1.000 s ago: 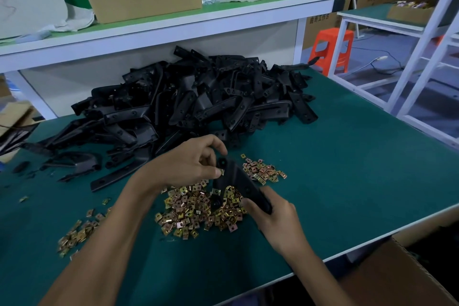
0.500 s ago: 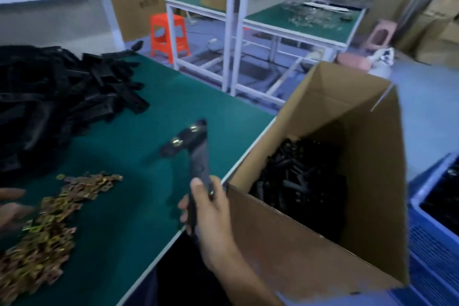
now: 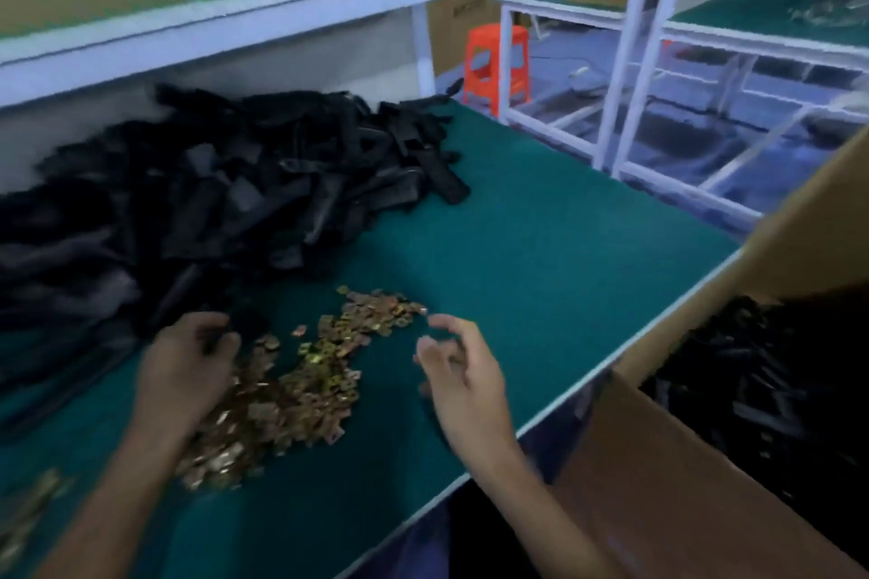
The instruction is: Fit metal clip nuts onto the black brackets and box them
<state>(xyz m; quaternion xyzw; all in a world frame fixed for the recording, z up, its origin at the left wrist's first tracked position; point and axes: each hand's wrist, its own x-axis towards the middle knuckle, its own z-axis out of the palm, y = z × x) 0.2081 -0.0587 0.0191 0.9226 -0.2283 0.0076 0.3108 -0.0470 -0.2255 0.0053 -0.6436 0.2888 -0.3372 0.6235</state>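
The bare green mat (image 3: 541,249) is lying open ahead of my right hand (image 3: 463,376), a wide lane running to the far edge. The heap of black brackets (image 3: 235,202) is walling off the back left, right up against my left hand (image 3: 188,371), and the clip nuts (image 3: 291,395) are filling the strip between my hands. To my right the cardboard box (image 3: 658,484) is standing against the table edge, its mouth gaping open.

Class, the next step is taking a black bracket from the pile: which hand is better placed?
Left. The left hand sits at the edge of the bracket pile; the right hand hangs empty over the mat, farther away.
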